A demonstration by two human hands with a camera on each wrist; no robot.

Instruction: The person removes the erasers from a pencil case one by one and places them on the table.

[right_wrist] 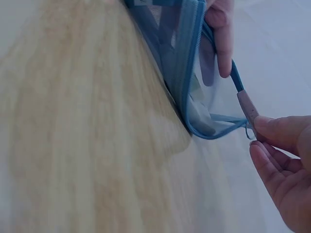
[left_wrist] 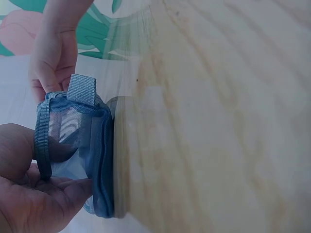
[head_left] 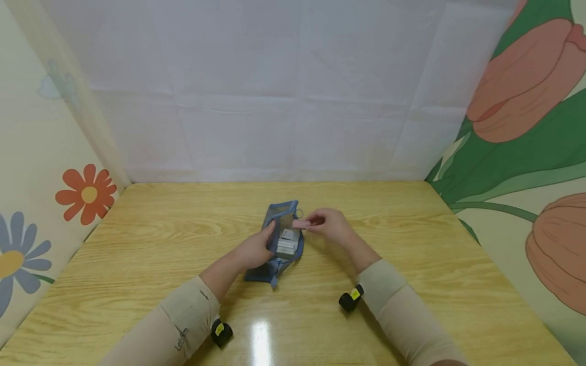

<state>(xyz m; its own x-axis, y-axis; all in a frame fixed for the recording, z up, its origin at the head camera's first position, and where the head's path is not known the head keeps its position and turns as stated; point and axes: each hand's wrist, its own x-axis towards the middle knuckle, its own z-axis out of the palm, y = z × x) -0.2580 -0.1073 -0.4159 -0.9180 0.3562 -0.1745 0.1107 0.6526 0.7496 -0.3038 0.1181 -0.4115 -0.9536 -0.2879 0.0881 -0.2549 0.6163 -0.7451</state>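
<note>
A blue mesh zip pouch (head_left: 262, 275) lies on the table with its top unzipped. My left hand (head_left: 254, 250) grips its near side, thumb at the opening. In the left wrist view, fingers of that hand curl about the pouch wall (left_wrist: 103, 160). Inside are several small white blocks (head_left: 286, 246), their kind too small to tell. My right hand (head_left: 331, 226) pinches a small flat pink block (head_left: 300, 223) between thumb and fingers. From the right wrist, this block (right_wrist: 248, 107) appears at the pouch's open rim; whether it touches the rim I cannot tell.
The pouch is on a wood-grain table (head_left: 160, 218). A white cloth backdrop (head_left: 256, 101) hangs behind the far edge. Flower-painted panels (head_left: 517, 178) stand at both sides. Black wrist devices (head_left: 351, 299) hang by both sleeves.
</note>
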